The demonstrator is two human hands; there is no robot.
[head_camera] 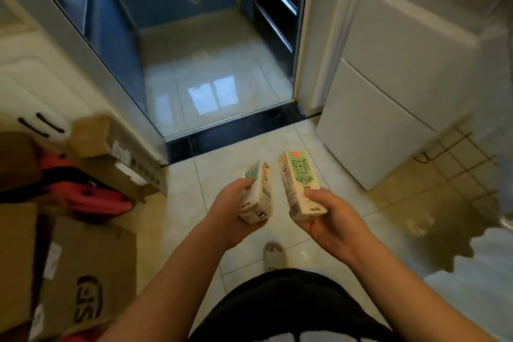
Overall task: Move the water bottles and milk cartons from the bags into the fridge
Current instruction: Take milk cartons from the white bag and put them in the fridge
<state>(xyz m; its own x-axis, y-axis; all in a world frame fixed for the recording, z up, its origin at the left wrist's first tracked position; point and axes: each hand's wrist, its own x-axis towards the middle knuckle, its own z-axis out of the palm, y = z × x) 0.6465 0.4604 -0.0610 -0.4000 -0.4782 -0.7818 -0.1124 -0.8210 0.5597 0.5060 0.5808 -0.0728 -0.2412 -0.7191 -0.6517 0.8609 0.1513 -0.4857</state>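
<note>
Green-and-cream milk cartons sit one in each hand: the left hand grips one carton, the right hand the other carton, above the tiled floor near the white fridge.

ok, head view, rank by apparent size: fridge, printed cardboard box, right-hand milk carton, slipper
1. fridge
2. cardboard box, cut off by the frame edge
3. milk carton in the right hand, nearest the camera
4. slipper, partly hidden

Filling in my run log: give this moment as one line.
left hand: holds small green-and-white milk carton | right hand: holds second green-and-white milk carton | white fridge: doors closed, ahead right
</note>
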